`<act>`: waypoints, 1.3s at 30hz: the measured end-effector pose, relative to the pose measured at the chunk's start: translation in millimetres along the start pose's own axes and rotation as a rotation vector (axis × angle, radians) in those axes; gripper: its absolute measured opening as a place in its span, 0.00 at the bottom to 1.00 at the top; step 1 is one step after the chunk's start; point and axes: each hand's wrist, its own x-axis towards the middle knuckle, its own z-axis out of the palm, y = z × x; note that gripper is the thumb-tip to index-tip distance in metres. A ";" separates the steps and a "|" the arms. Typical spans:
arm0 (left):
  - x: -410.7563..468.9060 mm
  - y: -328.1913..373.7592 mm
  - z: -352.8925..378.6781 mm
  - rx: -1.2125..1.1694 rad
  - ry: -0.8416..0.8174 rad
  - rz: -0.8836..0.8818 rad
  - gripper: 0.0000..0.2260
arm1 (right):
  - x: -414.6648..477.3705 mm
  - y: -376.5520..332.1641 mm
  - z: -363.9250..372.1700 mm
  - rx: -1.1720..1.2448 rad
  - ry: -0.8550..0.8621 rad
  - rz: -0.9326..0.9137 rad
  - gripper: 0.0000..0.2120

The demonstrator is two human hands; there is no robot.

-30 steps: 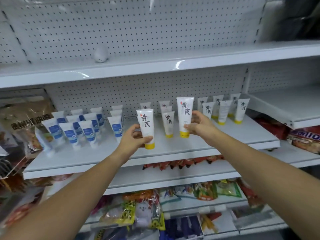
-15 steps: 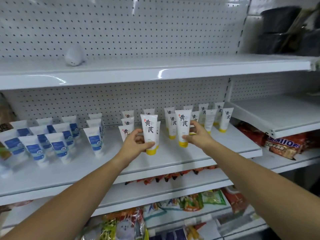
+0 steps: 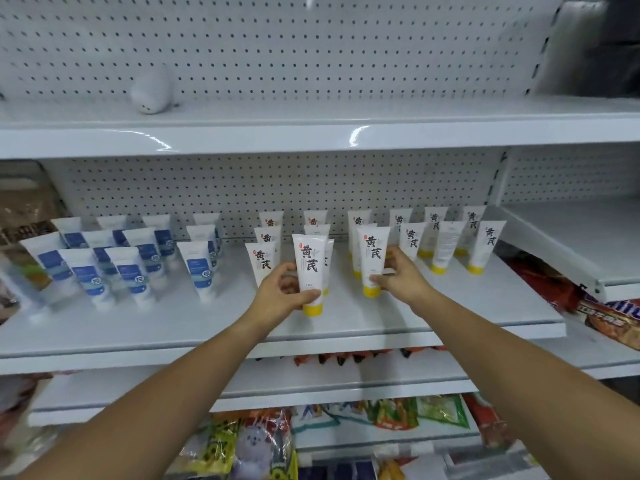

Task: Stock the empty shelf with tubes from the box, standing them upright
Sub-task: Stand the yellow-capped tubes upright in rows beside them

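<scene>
The left hand (image 3: 280, 292) has its fingers (image 3: 304, 297) curled round the lower half of one tube (image 3: 309, 268), which it holds upright, yellow cap down, over the front middle of the shelf (image 3: 346, 323). Whether the cap touches the shelf cannot be told. The right hand (image 3: 398, 277) pinches a second tube (image 3: 372, 258) near its cap, thumb on the side facing the camera and fingers behind. This one is also upright and cap down, a little further back on the shelf. Behind both, toward the shelf's back and right end, more yellow-capped tubes (image 3: 481, 245) stand in rows. Blue-labelled tubes (image 3: 131, 271) stand on the shelf's left end. A white rounded object (image 3: 150, 90) sits above the shelf on the next board up, and snack packs (image 3: 266, 445) lie below it.
</scene>
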 end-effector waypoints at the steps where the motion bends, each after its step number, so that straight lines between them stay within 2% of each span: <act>1: -0.8 -0.4 3.1 0.000 0.008 -0.002 0.20 | 2.6 2.0 0.3 -0.007 -0.010 -0.002 0.28; 14: -4.1 -4.2 31.9 -0.009 0.086 -0.021 0.20 | 28.3 26.1 3.5 -0.033 -0.094 -0.030 0.27; 39: 0.6 -15.6 41.1 -0.023 0.052 0.004 0.20 | 39.7 36.7 7.0 -0.039 -0.134 -0.007 0.26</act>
